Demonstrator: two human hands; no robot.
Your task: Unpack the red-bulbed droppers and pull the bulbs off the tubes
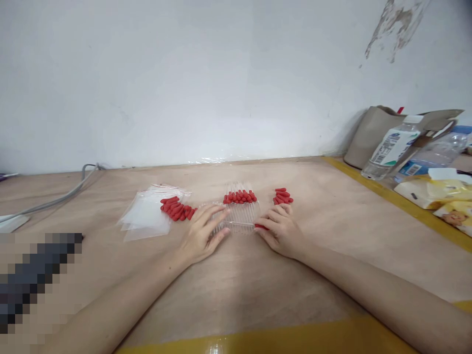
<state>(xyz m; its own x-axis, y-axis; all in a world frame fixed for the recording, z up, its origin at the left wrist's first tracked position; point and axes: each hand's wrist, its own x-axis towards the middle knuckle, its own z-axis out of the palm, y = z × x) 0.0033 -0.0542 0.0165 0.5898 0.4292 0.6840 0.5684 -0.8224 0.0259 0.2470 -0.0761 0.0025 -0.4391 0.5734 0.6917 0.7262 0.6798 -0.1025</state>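
My right hand is closed on a red rubber dropper bulb, its end showing at the fingertips. A clear tube lies crosswise from that bulb toward my left hand. The left fingers are curved, with thumb and forefinger apart, resting over a row of clear tubes. Behind the row lie several droppers with red bulbs, their clear stems pointing to the wall. Loose red bulbs lie beyond my left hand, and a smaller pile of red bulbs beyond my right.
Clear zip bags are fanned out under the left bulbs. A grey cable runs along the left. At the right stand a plastic bottle, another bottle, a grey-brown holder and a yellow tissue pack. Yellow tape edges the table.
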